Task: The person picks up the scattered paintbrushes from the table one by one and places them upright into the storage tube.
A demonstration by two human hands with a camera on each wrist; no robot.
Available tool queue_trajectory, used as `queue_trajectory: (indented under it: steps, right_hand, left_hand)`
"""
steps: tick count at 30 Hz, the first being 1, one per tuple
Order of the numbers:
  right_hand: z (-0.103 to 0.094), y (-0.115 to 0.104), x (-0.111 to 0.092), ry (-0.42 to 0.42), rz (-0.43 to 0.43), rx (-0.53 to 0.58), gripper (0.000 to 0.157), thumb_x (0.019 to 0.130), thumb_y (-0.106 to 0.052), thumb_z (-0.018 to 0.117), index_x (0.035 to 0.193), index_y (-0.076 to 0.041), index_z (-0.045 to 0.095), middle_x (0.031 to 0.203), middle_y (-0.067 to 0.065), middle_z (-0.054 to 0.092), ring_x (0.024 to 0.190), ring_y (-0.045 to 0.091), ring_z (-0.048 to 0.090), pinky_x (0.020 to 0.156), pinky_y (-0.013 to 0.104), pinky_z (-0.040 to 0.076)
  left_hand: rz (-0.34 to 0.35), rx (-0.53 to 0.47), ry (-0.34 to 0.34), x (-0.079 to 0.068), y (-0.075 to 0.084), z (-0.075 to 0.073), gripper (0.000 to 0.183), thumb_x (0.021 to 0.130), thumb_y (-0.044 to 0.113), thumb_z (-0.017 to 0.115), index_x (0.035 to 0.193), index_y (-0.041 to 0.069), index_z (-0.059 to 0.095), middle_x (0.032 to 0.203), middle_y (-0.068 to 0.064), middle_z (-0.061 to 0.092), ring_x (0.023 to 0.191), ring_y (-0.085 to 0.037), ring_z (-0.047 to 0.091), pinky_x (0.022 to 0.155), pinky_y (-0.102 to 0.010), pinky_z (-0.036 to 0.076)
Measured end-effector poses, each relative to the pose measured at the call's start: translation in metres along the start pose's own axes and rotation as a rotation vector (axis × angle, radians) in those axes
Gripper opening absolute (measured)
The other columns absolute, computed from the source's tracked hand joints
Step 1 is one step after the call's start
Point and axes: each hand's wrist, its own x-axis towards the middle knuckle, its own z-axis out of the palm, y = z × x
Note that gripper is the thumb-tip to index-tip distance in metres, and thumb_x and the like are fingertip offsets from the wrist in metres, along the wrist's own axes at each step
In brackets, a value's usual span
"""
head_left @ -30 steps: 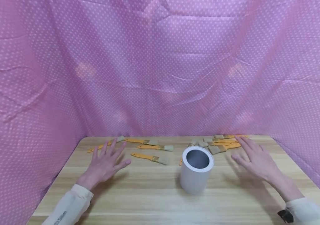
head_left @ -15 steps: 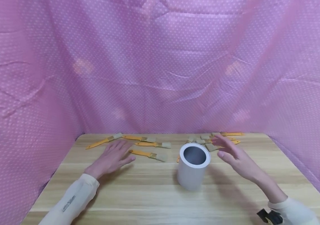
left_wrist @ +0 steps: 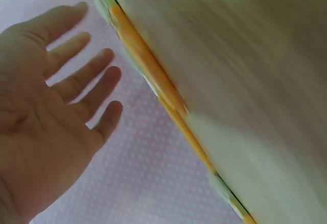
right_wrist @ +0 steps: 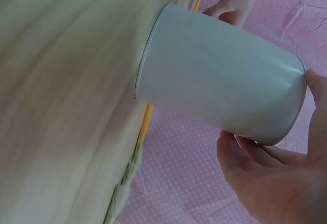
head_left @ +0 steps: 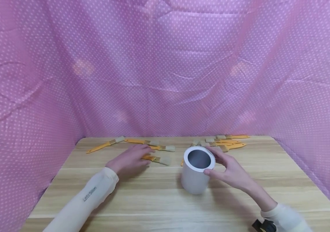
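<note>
A white cylindrical canister (head_left: 194,183) stands upright on the wooden table, its round mouth facing up and its grey inside visible. My right hand (head_left: 235,174) holds its upper right side, thumb at the near rim and fingers behind. In the right wrist view, thumb and fingers lie on either side of the canister's (right_wrist: 214,73) rim end. My left hand (head_left: 131,158) hovers over the handle of a flat paintbrush (head_left: 158,159) with pale bristles. The left wrist view shows that hand (left_wrist: 48,96) with spread fingers, apart from the orange handle (left_wrist: 148,58).
More orange-handled paintbrushes lie along the back: one at far left (head_left: 104,146), others behind the left hand (head_left: 165,148), and an overlapping group (head_left: 231,145) at back right. Another handle shows beside the canister. Pink dotted cloth (head_left: 165,80) hangs around the wooden table (head_left: 153,206).
My right hand has moved left from beside the brushes onto the canister's rim. My left hand has moved right, to the front paintbrush's handle. Canister and brushes stay in place.
</note>
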Motion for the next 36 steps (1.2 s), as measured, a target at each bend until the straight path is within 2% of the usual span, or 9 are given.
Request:
queue_trajectory:
  steps: [6,10,13,18,20,22,26,31,36]
  right_hand:
    - [0.005,0.003,0.0,0.049,-0.005,0.087,0.077,0.081,-0.014,0.089,0.147,-0.005,0.05,0.134,0.004,0.061,0.122,0.023,0.059,0.099,0.033,0.05]
    - [0.008,0.002,-0.002,0.06,0.006,0.108,0.079,0.08,-0.015,0.09,0.148,-0.005,0.05,0.133,0.004,0.062,0.121,0.023,0.06,0.099,0.033,0.05]
    - [0.011,0.0,-0.001,0.06,0.019,0.111,0.08,0.08,-0.018,0.09,0.148,-0.006,0.05,0.132,0.003,0.063,0.121,0.023,0.06,0.1,0.034,0.049]
    - [0.016,-0.001,-0.001,0.081,0.013,0.119,0.078,0.079,-0.016,0.091,0.147,-0.011,0.053,0.13,0.003,0.065,0.119,0.025,0.061,0.099,0.035,0.05]
    - [0.017,-0.002,-0.002,0.09,0.006,0.126,0.077,0.078,-0.015,0.091,0.146,-0.012,0.054,0.13,0.004,0.065,0.118,0.025,0.062,0.098,0.036,0.05]
    - [0.018,-0.004,-0.002,0.092,-0.001,0.132,0.077,0.078,-0.013,0.091,0.145,-0.009,0.054,0.131,0.004,0.065,0.117,0.026,0.062,0.098,0.036,0.051]
    - [0.022,-0.006,-0.001,0.083,-0.008,0.144,0.079,0.077,-0.012,0.091,0.146,-0.007,0.054,0.133,0.003,0.064,0.119,0.026,0.061,0.098,0.037,0.051]
    - [0.024,-0.008,0.0,0.073,-0.003,0.131,0.079,0.076,-0.017,0.092,0.146,-0.01,0.055,0.133,0.003,0.064,0.118,0.024,0.061,0.098,0.037,0.051]
    - [0.025,-0.008,0.001,0.068,-0.005,0.109,0.082,0.075,-0.022,0.093,0.145,-0.006,0.054,0.133,0.003,0.064,0.119,0.023,0.061,0.097,0.036,0.052]
  left_hand:
    - [0.041,0.051,-0.025,0.018,0.005,0.009,0.045,0.1,0.032,0.066,0.143,0.019,0.06,0.15,-0.002,0.049,0.145,-0.029,0.032,0.12,-0.051,0.016]
    - [0.099,0.089,-0.008,0.029,0.008,0.014,0.028,0.1,0.029,0.066,0.127,0.021,0.067,0.138,0.002,0.057,0.139,-0.028,0.04,0.118,-0.054,0.018]
    - [0.092,0.081,-0.005,0.035,0.009,0.016,0.021,0.1,0.027,0.066,0.121,0.023,0.068,0.135,0.003,0.058,0.141,-0.029,0.038,0.117,-0.057,0.019]
    - [0.054,0.049,-0.034,0.041,0.009,0.017,0.028,0.1,0.027,0.069,0.127,0.022,0.068,0.139,0.001,0.055,0.145,-0.033,0.031,0.117,-0.061,0.017]
    - [0.065,0.047,-0.042,0.044,0.01,0.018,0.023,0.099,0.025,0.07,0.122,0.023,0.07,0.132,0.002,0.058,0.137,-0.029,0.042,0.115,-0.06,0.023]
    - [0.096,0.042,-0.034,0.046,0.01,0.018,0.016,0.098,0.022,0.071,0.113,0.022,0.071,0.121,0.003,0.061,0.122,-0.022,0.052,0.109,-0.052,0.035]
    - [0.135,0.039,-0.02,0.047,0.008,0.016,0.007,0.096,0.018,0.074,0.101,0.023,0.07,0.103,0.007,0.059,0.091,-0.012,0.052,0.084,-0.036,0.045]
    - [0.12,0.047,-0.023,0.045,0.011,0.013,0.008,0.095,0.018,0.075,0.101,0.022,0.071,0.102,0.009,0.06,0.091,-0.011,0.053,0.081,-0.033,0.047]
    - [0.13,0.039,0.025,0.043,0.018,0.006,0.012,0.095,0.013,0.073,0.107,0.017,0.074,0.1,0.006,0.064,0.09,-0.012,0.055,0.083,-0.035,0.048]
